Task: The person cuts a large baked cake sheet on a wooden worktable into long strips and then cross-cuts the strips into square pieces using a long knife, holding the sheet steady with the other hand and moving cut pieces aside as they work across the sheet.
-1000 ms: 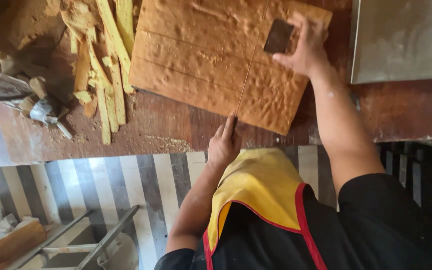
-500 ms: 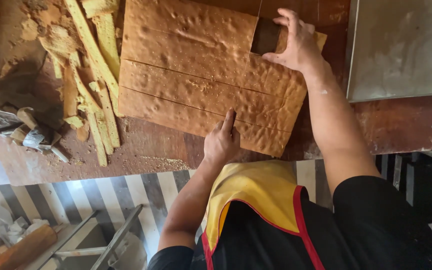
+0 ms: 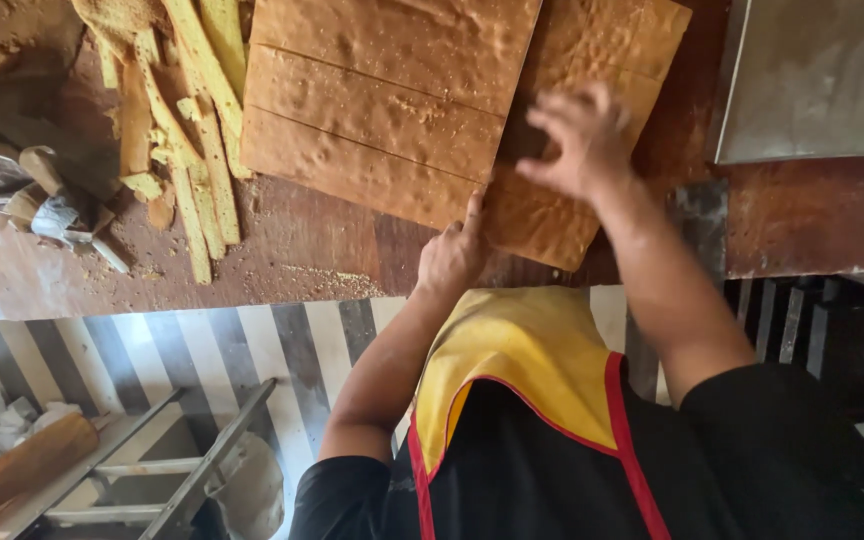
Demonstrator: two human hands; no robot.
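Pinning the scored sponge cake sheet (image 3: 392, 110) with my left hand (image 3: 452, 255), fingertips pressing its near edge; my right hand (image 3: 577, 135) hovers spread, holding nothing, above it.

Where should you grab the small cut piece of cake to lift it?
Probably by its two long sides, coming from the near edge beside the left hand. The piece of cake is flat, thin and soft, already cut free, so support underneath would help.
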